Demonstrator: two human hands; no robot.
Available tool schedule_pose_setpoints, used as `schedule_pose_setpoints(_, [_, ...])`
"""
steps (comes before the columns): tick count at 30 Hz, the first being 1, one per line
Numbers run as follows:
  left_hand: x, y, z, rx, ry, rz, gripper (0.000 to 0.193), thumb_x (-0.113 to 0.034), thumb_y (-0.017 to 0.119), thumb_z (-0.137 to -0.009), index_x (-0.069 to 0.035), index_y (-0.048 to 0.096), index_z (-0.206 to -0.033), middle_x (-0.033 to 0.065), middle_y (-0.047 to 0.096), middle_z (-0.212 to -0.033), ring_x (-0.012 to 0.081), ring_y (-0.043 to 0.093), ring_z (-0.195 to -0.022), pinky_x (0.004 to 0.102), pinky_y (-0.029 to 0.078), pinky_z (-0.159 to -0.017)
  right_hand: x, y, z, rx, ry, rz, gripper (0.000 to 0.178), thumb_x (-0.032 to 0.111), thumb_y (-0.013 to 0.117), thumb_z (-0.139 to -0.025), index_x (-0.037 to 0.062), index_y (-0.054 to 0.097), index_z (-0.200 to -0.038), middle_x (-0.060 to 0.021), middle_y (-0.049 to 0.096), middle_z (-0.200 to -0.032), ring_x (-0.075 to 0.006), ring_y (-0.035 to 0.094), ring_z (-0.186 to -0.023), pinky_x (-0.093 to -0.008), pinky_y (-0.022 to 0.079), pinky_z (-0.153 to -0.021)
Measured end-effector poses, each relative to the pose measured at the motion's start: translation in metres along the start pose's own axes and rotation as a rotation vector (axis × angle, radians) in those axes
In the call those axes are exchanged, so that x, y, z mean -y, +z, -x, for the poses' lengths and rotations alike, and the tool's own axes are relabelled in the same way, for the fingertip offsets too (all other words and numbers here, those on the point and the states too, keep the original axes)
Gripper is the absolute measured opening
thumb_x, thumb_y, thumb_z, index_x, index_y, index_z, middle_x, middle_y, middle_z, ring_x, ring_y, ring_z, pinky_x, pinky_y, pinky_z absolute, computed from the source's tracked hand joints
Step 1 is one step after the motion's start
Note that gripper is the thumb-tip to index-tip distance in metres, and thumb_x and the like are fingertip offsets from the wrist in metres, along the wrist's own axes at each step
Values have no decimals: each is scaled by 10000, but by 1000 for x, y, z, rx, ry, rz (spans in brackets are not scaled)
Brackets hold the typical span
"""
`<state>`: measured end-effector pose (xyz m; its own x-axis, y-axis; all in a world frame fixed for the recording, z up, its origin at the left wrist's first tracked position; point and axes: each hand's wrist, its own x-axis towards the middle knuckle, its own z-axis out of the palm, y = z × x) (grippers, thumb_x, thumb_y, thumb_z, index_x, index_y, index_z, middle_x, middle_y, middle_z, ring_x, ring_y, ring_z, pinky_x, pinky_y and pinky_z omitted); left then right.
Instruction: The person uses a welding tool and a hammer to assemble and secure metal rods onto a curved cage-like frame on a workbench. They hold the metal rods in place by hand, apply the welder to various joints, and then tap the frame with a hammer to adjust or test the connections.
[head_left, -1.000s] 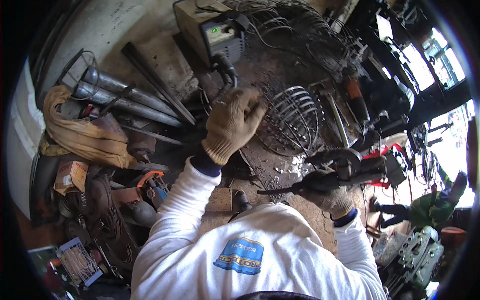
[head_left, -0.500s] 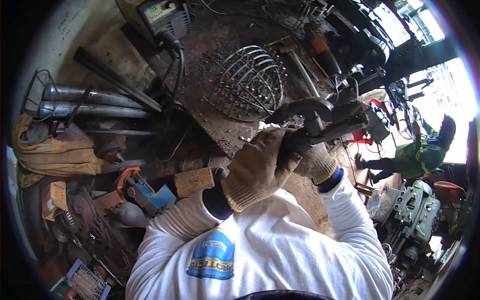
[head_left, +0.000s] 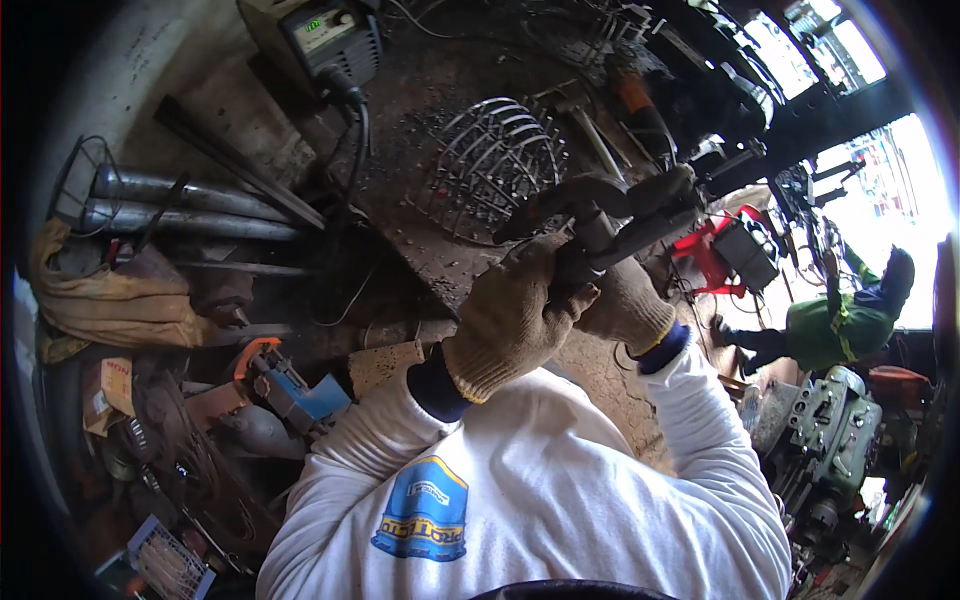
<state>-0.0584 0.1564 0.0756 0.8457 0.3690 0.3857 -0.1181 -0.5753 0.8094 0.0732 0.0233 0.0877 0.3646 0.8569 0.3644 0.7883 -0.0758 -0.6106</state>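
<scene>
A dark, heavy-looking metal piece with a curved arm and a short round post is held up before my chest, over the near right edge of the bench. My left hand, in a tan knit glove, is closed round its lower end. On the other side my right hand, gloved alike, is wrapped against the underside, its fingers partly hidden. Just beyond the piece, on the dirty bench top, lies a domed cage of bent metal rods. A hammer lies to the right of the cage.
A welding machine with a thick cable stands at the far left. An orange-bodied power tool lies far right. Metal pipes and a blue tool are at left. A person in green is at right, beyond a green machine.
Both gloved hands have shifted slightly left with the dark metal piece, which sits a little further left too. More of a red object behind it now shows.
</scene>
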Motion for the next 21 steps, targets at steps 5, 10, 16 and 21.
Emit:
schedule_pose_setpoints(5, [10, -58, 8, -51, -12, 261, 424, -386, 685, -988, -22, 589, -1182, 142, 683, -909, 307, 694, -745, 405, 563, -702, 11, -4, -6, 349, 371, 93, 427, 444, 769, -879, 133, 727, -1169, -151, 755, -982, -352, 734, -925, -445, 575, -813])
schedule_pose_setpoints(10, [25, -118, 15, -250, -266, 560, 461, -418, 700, -987, -4, 570, -1142, 105, 690, -902, 195, 722, -772, 341, 597, -687, 12, 2, 2, 175, 362, 126, 385, 324, 666, -976, 137, 651, -1313, -154, 748, -952, -357, 736, -898, -446, 586, -772])
schedule_pose_setpoints(16, [54, -145, -2, -181, -399, 430, 349, -181, 747, -958, 38, 556, -1150, 104, 690, -877, 178, 728, -712, 311, 637, -626, 7, 6, 5, 98, 330, 200, 378, 252, 613, -1002, 132, 611, -1360, -179, 741, -973, -377, 734, -885, -460, 588, -749])
schedule_pose_setpoints(21, [66, -138, -24, -221, -417, 324, 296, -144, 755, -938, 29, 590, -1111, 84, 682, -867, 179, 721, -693, 315, 625, -617, 1, 9, 7, 108, 302, 221, 358, 240, 594, -999, 148, 622, -1345, -175, 728, -863, -388, 725, -797, -483, 582, -688])
